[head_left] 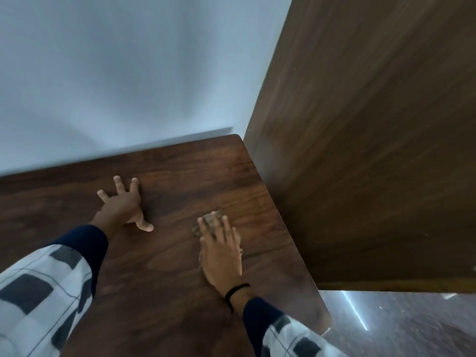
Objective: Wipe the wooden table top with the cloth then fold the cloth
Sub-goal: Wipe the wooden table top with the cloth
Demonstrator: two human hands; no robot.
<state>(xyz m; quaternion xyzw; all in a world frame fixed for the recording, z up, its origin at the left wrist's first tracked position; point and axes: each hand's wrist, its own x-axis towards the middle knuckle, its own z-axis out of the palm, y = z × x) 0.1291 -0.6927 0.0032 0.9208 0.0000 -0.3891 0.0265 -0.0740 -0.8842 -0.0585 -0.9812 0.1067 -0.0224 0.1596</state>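
Observation:
The dark wooden table top (pixel 164 279) fills the lower middle of the head view. My right hand (pixel 221 251) lies flat with straight fingers on a small brownish cloth (pixel 213 219), pressing it onto the wood near the table's right edge. Only the cloth's far end and a bit of its left side show past my fingers; the rest is hidden under my palm. My left hand (pixel 123 202) rests on the table further left and back, fingers spread and tips touching the wood, holding nothing.
A tall wooden panel (pixel 373 150) stands against the table's right edge. A pale wall (pixel 116 73) runs along the table's back edge. A shiny floor (pixel 412 325) shows at the lower right beyond the table's corner.

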